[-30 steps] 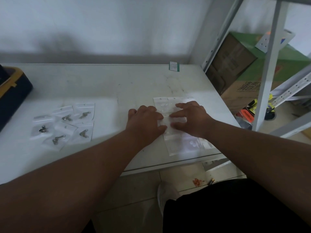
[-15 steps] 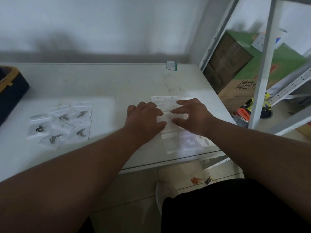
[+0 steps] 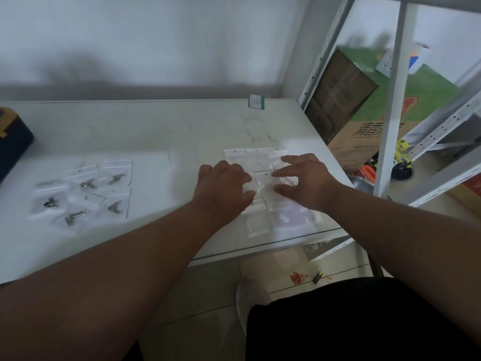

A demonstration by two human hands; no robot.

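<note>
Handling: the bags are thin clear zip pouches, empty as far as the blur allows. I judge them near weightless, limp and slick on one another (a careless sleeve could scatter the lot).
Hold: best at the stiffer zip strip along the top. Otherwise slide one toward the front edge and pinch a corner, since flat film should be hard to lift off a smooth top.
Position: flat, in overlapping rows on the right front of the table, the lowest row near the front edge, under and between both hands.
Left hand: palm down on the left side of the bags, fingers bent, thumb out. I cannot tell whether it pinches one.
Right hand: fingers spread and relaxed, tips at or just above the film, gripping nothing.
Surface: white and smooth, scuffed toward the back.
Filled bags: a loose group well to the left, each with a small metal part.
Case: dark with yellow trim, at the left edge, partly out of view.
Card: small, green and white, at the back edge.
Room: pale wall behind; a rack just right of the table, with a box on it; tiled floor below, with a shoe and a reddish stain.
</note>
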